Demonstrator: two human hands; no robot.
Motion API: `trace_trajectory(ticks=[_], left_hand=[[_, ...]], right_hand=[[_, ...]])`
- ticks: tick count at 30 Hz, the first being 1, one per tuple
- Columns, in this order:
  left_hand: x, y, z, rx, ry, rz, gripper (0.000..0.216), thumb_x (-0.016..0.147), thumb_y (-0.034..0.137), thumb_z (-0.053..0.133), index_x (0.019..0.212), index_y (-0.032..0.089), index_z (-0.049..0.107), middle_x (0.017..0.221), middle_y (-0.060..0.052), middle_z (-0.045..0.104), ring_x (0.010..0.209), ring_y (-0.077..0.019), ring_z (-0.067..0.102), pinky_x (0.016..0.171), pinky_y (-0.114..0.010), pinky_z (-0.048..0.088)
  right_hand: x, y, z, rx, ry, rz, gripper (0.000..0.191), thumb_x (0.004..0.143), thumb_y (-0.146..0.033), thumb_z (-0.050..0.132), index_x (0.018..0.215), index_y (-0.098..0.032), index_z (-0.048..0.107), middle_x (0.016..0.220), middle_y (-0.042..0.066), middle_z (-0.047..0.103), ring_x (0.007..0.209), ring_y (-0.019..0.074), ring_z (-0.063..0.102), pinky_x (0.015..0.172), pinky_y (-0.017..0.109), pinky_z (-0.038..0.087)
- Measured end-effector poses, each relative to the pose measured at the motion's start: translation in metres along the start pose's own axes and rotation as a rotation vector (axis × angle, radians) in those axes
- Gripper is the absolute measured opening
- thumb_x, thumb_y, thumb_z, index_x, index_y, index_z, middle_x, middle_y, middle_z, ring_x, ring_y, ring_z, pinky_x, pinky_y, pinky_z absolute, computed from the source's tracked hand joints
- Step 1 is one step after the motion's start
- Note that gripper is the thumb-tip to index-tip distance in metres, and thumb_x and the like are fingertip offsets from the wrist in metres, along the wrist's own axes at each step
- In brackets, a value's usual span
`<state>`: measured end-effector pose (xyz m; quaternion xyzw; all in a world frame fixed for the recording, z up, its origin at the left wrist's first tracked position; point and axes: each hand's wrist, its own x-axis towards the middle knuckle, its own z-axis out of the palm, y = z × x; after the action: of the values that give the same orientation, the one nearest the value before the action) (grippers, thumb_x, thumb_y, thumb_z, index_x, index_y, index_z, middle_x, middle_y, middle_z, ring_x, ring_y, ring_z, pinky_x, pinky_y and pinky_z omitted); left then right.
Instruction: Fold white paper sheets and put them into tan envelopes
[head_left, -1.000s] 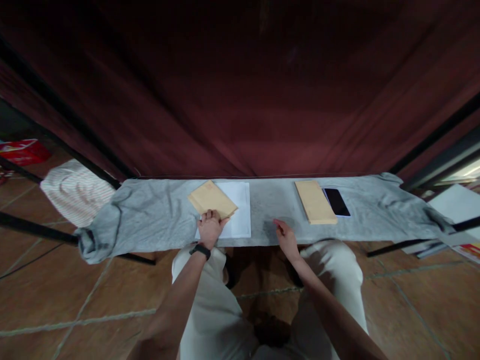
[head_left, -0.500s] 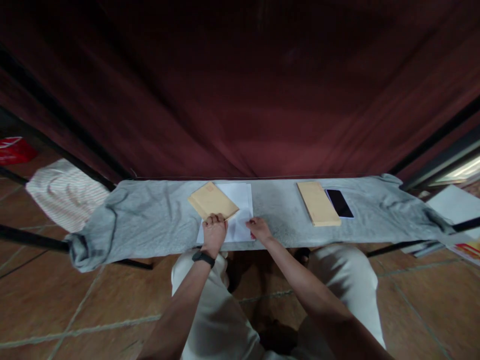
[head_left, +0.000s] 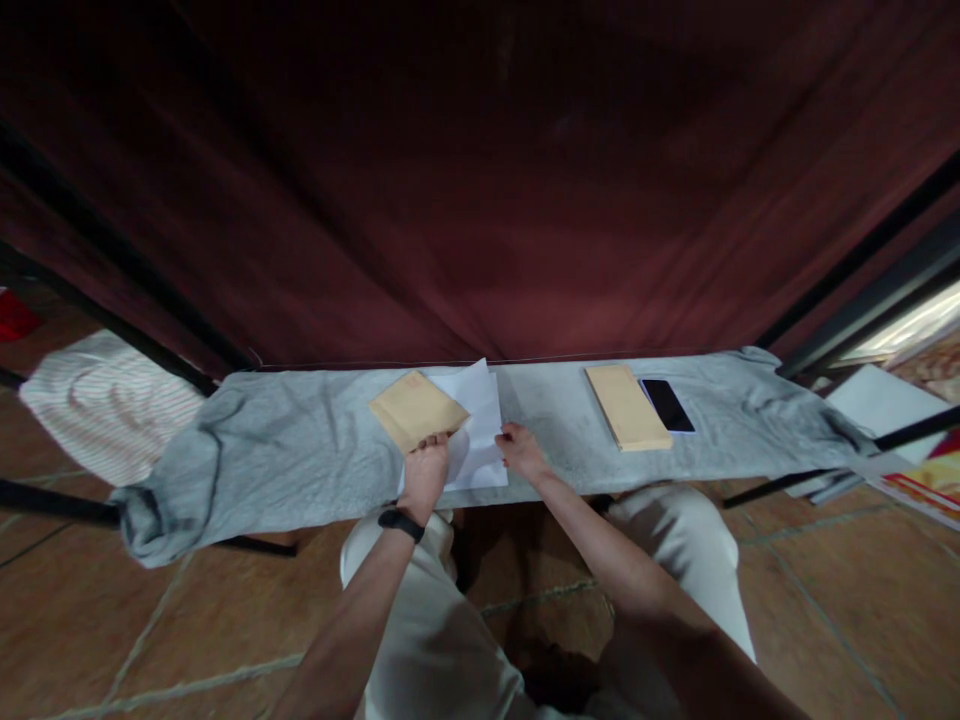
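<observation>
A white sheet of paper is partly raised and bent between my hands, with more white paper lying under it. My right hand pinches its right edge. On the left, my left hand is closed with fingers curled at the sheet's left side, against the lower corner of a tan envelope; its fingertips are partly hidden. That envelope lies turned at an angle, overlapping the paper. A dark watch is on my left wrist.
Grey cloth covers the narrow bench. Right of my hands lies a stack of tan envelopes beside a dark-screened phone. A dark red curtain hangs behind. Striped cloth is at the left, and papers lie at the right.
The upper sheet has lifted and bent, its far corner now raised. My right hand has moved slightly up along the right edge. The whole view has shifted a little.
</observation>
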<state>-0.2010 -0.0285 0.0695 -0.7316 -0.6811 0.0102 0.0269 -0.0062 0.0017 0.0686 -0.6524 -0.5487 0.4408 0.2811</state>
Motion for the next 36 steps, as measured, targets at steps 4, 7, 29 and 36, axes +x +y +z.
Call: trace_trajectory(ticks=[4, 7, 29, 36], left_hand=[[-0.004, -0.001, -0.005, -0.004, -0.001, 0.009, 0.035, 0.097, 0.008, 0.035, 0.119, 0.010, 0.062, 0.106, -0.019, 0.070, 0.102, -0.0298, 0.069, 0.082, -0.039, 0.055], [-0.007, 0.002, -0.009, -0.007, -0.005, 0.034, 0.037, 0.096, 0.006, 0.036, 0.121, 0.011, 0.063, 0.108, -0.019, 0.070, 0.104, -0.0297, 0.068, 0.083, -0.040, 0.055], [0.029, 0.103, 0.005, -0.314, -0.048, 0.256, 0.058, 0.086, 0.004, 0.048, 0.143, 0.015, 0.053, 0.153, -0.014, 0.051, 0.139, -0.0237, 0.051, 0.117, -0.039, 0.039], [0.038, 0.111, 0.018, -0.524, -0.201, 0.291, 0.060, 0.085, -0.005, 0.036, 0.132, 0.019, 0.066, 0.138, -0.008, 0.066, 0.125, -0.0184, 0.064, 0.112, -0.035, 0.047]], right_hand=[[-0.007, 0.027, -0.054, 0.085, 0.086, -0.002, 0.013, 0.086, -0.023, 0.053, 0.082, -0.017, 0.064, 0.069, 0.001, 0.067, 0.061, 0.0135, 0.060, 0.053, 0.020, 0.046], [-0.020, 0.059, -0.098, 0.155, 0.159, 0.032, 0.013, 0.082, -0.030, 0.057, 0.081, -0.018, 0.062, 0.067, 0.000, 0.064, 0.059, 0.0135, 0.058, 0.049, 0.019, 0.047], [0.001, 0.144, -0.148, 0.278, 0.238, 0.195, 0.014, 0.076, -0.031, 0.065, 0.073, -0.020, 0.058, 0.059, -0.005, 0.054, 0.041, 0.0084, 0.054, 0.037, 0.017, 0.049], [0.016, 0.151, -0.163, 0.158, 0.181, 0.186, 0.013, 0.076, -0.027, 0.060, 0.066, -0.021, 0.054, 0.052, -0.009, 0.045, 0.041, 0.0086, 0.050, 0.036, 0.016, 0.045]])
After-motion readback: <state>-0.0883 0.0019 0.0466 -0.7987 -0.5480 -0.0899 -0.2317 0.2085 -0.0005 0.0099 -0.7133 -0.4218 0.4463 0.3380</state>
